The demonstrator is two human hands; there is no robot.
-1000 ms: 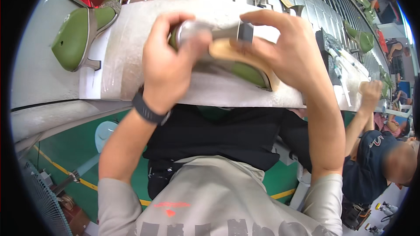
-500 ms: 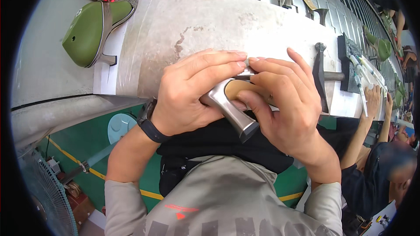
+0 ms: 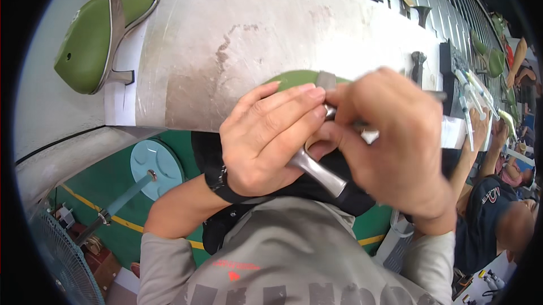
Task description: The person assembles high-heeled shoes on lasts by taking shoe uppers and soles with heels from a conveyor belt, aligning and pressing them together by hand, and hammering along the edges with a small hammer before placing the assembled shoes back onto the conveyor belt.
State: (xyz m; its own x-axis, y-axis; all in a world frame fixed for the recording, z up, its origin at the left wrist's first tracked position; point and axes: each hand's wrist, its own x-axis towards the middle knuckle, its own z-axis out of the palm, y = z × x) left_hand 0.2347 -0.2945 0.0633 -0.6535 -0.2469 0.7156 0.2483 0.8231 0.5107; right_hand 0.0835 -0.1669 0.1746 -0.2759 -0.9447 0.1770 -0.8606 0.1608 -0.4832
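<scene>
Both hands, left hand (image 3: 266, 135) and right hand (image 3: 396, 141), gripped a green high-heeled shoe (image 3: 300, 78) near the desk (image 3: 226, 39); it looked light and stiff, its silver heel (image 3: 317, 172) the firmest hold.

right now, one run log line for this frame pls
left hand: holds green high-heel shoe | right hand: pinches strap with small tool | silver heel: points toward body | second green shoe: on bench, far left

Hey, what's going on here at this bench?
A person is working on a green high-heeled shoe held in both hands above the edge of a grey workbench. The left hand grips it near the silver heel, and the right hand covers its other side. Another green shoe lies at the bench's left end. A co-worker's arm shows at right.
</scene>
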